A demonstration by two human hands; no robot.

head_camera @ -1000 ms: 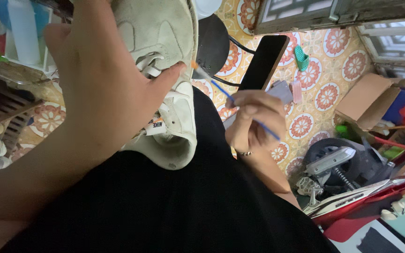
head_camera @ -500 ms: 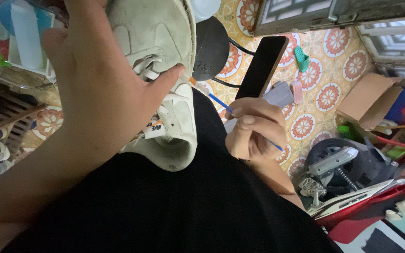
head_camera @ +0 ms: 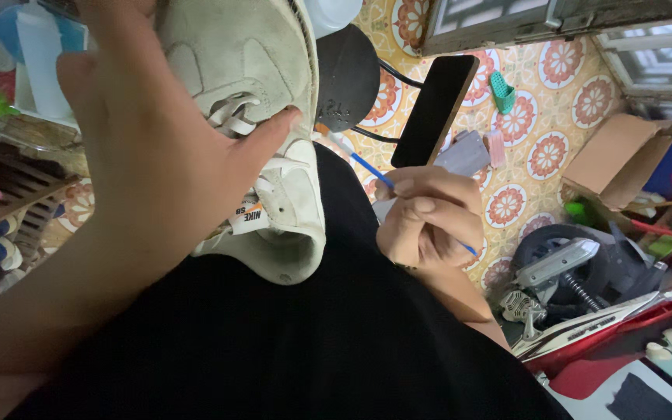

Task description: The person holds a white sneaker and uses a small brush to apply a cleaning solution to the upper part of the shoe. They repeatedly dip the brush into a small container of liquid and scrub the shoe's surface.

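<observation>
Up close, the left hand (head_camera: 149,148) is wrapped over a worn off-white suede-and-leather sneaker (head_camera: 262,132), thumb pressed across the laces, holding it tilted above the lap with the heel opening toward the camera. The right hand (head_camera: 429,218) is closed in a pencil grip on a thin blue-handled brush (head_camera: 371,173), whose pale tip points at the sneaker's side without clearly touching it. Judging by this, the work in hand is fine detail cleaning or touch-up of the shoe's upper, and the next stroke calls for a steady sneaker and a light, precise approach of the tip. Below both hands lies the black fabric of the lap (head_camera: 289,342). Farther out, a dark phone (head_camera: 433,109) stands on a black round-based stand (head_camera: 348,78), over a patterned tile floor (head_camera: 538,155) with a cardboard box (head_camera: 616,159).
</observation>
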